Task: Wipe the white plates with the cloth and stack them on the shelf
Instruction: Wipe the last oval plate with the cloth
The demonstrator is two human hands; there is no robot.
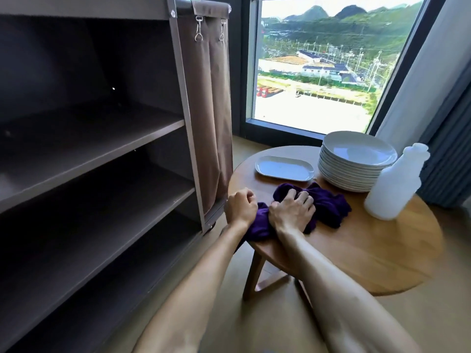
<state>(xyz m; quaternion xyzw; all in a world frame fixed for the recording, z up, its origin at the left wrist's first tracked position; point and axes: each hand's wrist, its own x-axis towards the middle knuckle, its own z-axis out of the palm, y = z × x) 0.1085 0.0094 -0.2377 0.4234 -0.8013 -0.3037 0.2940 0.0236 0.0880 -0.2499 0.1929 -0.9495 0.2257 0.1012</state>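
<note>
We grip the purple cloth (328, 203) with our right hand (293, 212); the left hand (240, 205) is curled at its other end on the round counter (382, 250). It looks soft, light, easily bunched. The plates (glazed, likely slippery and breakable) want a hold at the rim: one stack (356, 161) of about ten, plus one oblong plate (284, 168). The shelf (89, 154) stands bare, left.
</note>
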